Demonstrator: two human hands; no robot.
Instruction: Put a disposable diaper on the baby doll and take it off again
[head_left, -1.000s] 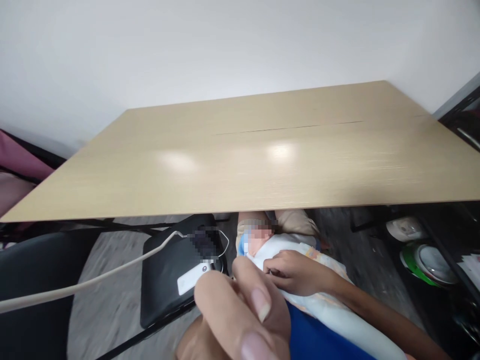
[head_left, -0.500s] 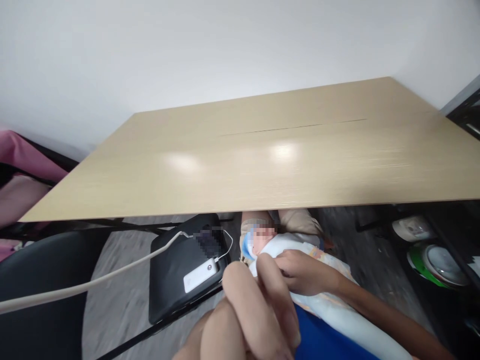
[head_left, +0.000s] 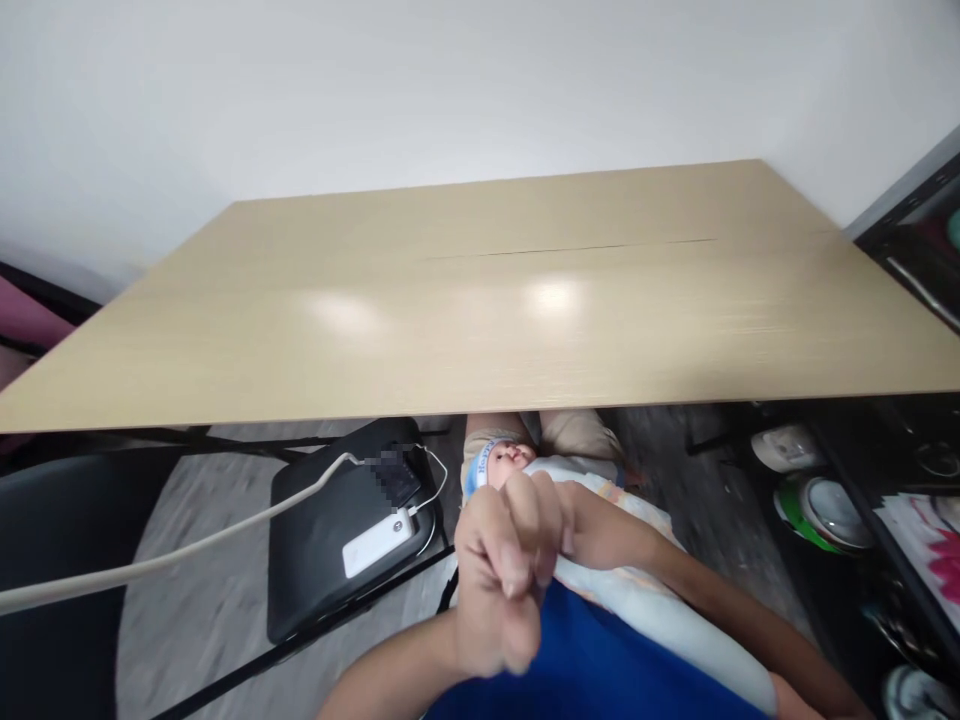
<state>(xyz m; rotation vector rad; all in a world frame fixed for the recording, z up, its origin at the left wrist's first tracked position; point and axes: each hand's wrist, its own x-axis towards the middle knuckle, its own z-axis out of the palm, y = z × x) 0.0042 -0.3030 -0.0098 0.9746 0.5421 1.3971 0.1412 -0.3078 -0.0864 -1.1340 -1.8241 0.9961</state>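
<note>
A doll point(head_left: 510, 458) in a blue and white cap lies across my lap, below the table's edge. A pale patterned cloth point(head_left: 645, 590) covers its body. My left hand point(head_left: 499, 580) is raised in front of the doll, its fingers curled in and nothing visible in them. Just behind it, my right hand point(head_left: 604, 525) lies over the cloth at the doll's upper body. The left hand hides the right hand's fingers, so I cannot see what they grip.
A wooden table point(head_left: 450, 330) spans the view against a white wall. On the left, a black chair point(head_left: 300, 570) bears a white power bank point(head_left: 377, 543) and a blurred-out device. A thick pale cable point(head_left: 225, 530) crosses there. A dark shelf point(head_left: 847, 470) with containers stands right.
My left hand has drawn back from close to the camera and turned, its fingers now curled in front of my right hand. The view has shifted slightly, showing more of the right-hand shelf.
</note>
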